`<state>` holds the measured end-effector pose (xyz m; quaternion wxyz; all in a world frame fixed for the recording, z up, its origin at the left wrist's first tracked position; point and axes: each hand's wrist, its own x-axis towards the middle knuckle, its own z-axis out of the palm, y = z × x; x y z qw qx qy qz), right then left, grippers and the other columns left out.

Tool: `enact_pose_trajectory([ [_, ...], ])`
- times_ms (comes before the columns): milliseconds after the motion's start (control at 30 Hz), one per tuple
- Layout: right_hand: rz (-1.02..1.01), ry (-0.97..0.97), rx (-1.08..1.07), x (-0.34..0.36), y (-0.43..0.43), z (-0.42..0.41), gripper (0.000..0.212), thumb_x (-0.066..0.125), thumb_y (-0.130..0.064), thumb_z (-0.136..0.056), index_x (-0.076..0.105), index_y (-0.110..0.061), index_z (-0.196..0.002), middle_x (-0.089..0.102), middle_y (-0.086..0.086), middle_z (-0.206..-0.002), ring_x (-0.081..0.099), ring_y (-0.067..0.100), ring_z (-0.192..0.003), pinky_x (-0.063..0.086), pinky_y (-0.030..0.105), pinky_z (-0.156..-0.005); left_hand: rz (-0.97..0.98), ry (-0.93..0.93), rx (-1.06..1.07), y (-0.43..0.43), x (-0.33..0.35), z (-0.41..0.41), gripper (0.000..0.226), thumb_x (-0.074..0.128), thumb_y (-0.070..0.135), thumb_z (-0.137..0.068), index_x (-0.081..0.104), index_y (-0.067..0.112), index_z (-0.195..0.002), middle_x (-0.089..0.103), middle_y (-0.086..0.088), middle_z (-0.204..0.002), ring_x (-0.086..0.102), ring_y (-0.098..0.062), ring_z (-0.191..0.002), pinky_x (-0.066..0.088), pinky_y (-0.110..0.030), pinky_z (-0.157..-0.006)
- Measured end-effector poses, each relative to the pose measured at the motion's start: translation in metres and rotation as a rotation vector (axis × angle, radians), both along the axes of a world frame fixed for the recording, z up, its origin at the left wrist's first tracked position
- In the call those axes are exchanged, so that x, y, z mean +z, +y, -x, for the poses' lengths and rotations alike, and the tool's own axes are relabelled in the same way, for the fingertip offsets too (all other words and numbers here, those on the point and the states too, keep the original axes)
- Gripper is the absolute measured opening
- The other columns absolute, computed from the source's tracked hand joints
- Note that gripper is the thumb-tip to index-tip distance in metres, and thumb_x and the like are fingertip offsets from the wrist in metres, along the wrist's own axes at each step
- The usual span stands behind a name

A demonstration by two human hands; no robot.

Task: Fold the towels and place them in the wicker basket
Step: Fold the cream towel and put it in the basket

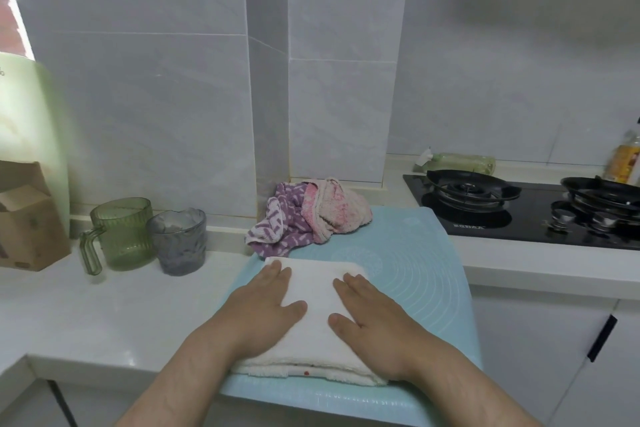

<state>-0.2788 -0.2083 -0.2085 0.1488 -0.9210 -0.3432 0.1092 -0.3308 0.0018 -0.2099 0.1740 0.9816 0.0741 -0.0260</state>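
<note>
Left hand (266, 308) and right hand (374, 319), fingers straight, press flat on the folded white towel (315, 291) on the mat (415, 270). At 12 o'clock, purple towel (280, 224) and pink towel (336, 208) lie crumpled, touching. At 10 o'clock, mug (126, 232) and cup (178, 241) stand on the tabletop (121, 315).

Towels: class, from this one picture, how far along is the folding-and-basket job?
Done: the white towel lies folded in layers on the mat. In hand: the left hand and right hand press flat on it. Left: the purple towel and pink towel sit crumpled at the mat's back edge, and no basket is in view, so nothing looks placed yet.
</note>
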Motion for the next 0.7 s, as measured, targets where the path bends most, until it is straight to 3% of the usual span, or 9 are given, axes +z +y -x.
enact_pose_trajectory([
  [333,-0.094,0.022,-0.03,0.0,-0.003,0.004,0.065,0.026,-0.055,-0.101,0.003,-0.031,-0.157,-0.007,-0.016,-0.163,-0.009,0.003,-0.149,-0.001,0.026,-0.12,0.102,-0.063,0.007,0.001,-0.009,0.001,0.067,0.028,0.051,-0.102,0.0,0.025,-0.157,-0.016,0.011,-0.161,-0.012,-0.004,-0.147,-0.002,-0.026,-0.118],
  [400,-0.193,0.049,-0.092,-0.002,-0.002,0.004,0.064,0.031,-0.055,-0.1,0.014,-0.03,-0.157,0.003,-0.017,-0.162,0.0,0.005,-0.149,0.006,0.027,-0.121,0.164,-0.114,0.038,0.001,-0.011,0.005,0.065,0.031,0.048,-0.102,0.003,0.025,-0.157,-0.011,0.013,-0.162,-0.009,-0.004,-0.148,0.0,-0.026,-0.119],
  [433,-0.279,0.026,-0.175,-0.003,-0.002,0.004,0.062,0.035,-0.055,-0.098,0.027,-0.028,-0.153,0.017,-0.013,-0.16,0.013,0.009,-0.148,0.015,0.028,-0.119,0.191,-0.154,0.064,0.0,-0.011,0.007,0.064,0.033,0.046,-0.102,0.008,0.024,-0.157,-0.005,0.013,-0.162,-0.004,-0.006,-0.149,0.004,-0.026,-0.119],
  [467,-0.356,-0.027,-0.291,-0.004,-0.002,0.003,0.055,0.039,-0.053,-0.096,0.045,-0.024,-0.142,0.038,-0.006,-0.151,0.032,0.014,-0.14,0.029,0.028,-0.111,0.212,-0.217,0.095,-0.001,-0.011,0.01,0.061,0.036,0.042,-0.102,0.017,0.021,-0.155,0.006,0.011,-0.162,0.004,-0.011,-0.15,0.01,-0.027,-0.118],
  [500,-0.403,-0.069,-0.409,-0.001,-0.002,0.002,0.042,0.044,-0.05,-0.094,0.059,-0.02,-0.12,0.056,0.0,-0.126,0.05,0.017,-0.121,0.039,0.027,-0.094,0.223,-0.294,0.133,-0.002,-0.011,0.013,0.055,0.04,0.037,-0.101,0.028,0.019,-0.151,0.021,0.008,-0.158,0.017,-0.016,-0.148,0.019,-0.027,-0.115],
  [533,-0.417,-0.066,-0.51,0.003,-0.001,0.002,0.031,0.047,-0.046,-0.092,0.061,-0.019,-0.094,0.059,0.0,-0.096,0.057,0.017,-0.093,0.039,0.026,-0.074,0.22,-0.364,0.172,-0.003,-0.011,0.016,0.048,0.044,0.033,-0.099,0.038,0.017,-0.144,0.034,0.004,-0.149,0.029,-0.019,-0.141,0.026,-0.027,-0.109],
  [567,-0.414,-0.02,-0.574,0.01,-0.001,0.003,0.03,0.05,-0.044,-0.091,0.052,-0.019,-0.073,0.051,-0.003,-0.074,0.051,0.015,-0.069,0.033,0.025,-0.059,0.206,-0.4,0.21,-0.005,-0.01,0.019,0.044,0.046,0.032,-0.098,0.043,0.017,-0.139,0.041,0.001,-0.142,0.036,-0.02,-0.134,0.029,-0.027,-0.105],
  [633,-0.45,0.166,-0.617,0.022,0.002,0.003,0.035,0.057,-0.042,-0.085,0.042,-0.018,-0.064,0.044,-0.004,-0.06,0.041,0.013,-0.052,0.028,0.025,-0.049,0.176,-0.393,0.244,-0.007,-0.009,0.022,0.045,0.047,0.033,-0.098,0.044,0.017,-0.14,0.045,-0.002,-0.14,0.04,-0.021,-0.13,0.031,-0.029,-0.104],
  [700,-0.551,0.394,-0.623,0.03,0.008,0.001,0.025,0.066,-0.034,-0.081,0.056,-0.011,-0.078,0.059,0.001,-0.071,0.055,0.017,-0.06,0.037,0.024,-0.051,0.172,-0.38,0.245,-0.007,-0.01,0.022,0.047,0.047,0.034,-0.098,0.043,0.016,-0.141,0.045,-0.003,-0.14,0.041,-0.021,-0.13,0.031,-0.029,-0.105],
])
